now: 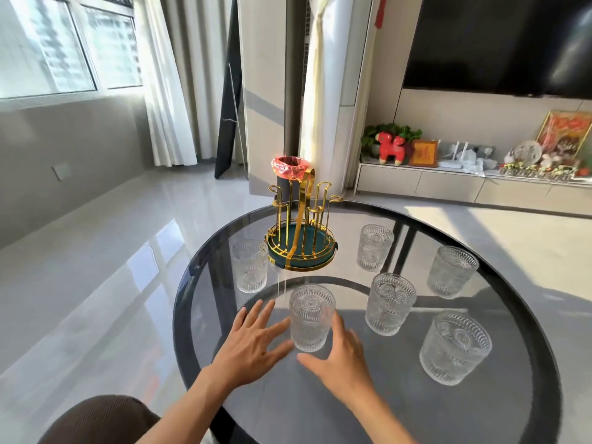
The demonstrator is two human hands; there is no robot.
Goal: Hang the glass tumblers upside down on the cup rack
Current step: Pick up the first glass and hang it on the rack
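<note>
A gold wire cup rack (pixel 301 232) with a dark green tray base stands at the far side of the round glass table (pixel 528 395); its prongs hold nothing. Several embossed glass tumblers stand upright on the table. The nearest tumbler (pixel 311 317) sits between my hands. My left hand (pixel 253 342) is spread flat to its left, thumb close to the glass. My right hand (pixel 339 357) is spread to its right, fingers beside the glass wall. Neither hand grips it. Another tumbler (pixel 250 265) stands left of the rack, and one (pixel 390 302) stands right of centre.
More tumblers stand at the right: one at the back (pixel 374 246), one far right (pixel 451 270), one near right (pixel 455 346). A bin with a pink liner (pixel 288 174) stands on the floor behind the table. My knee (pixel 99 421) is at the lower left.
</note>
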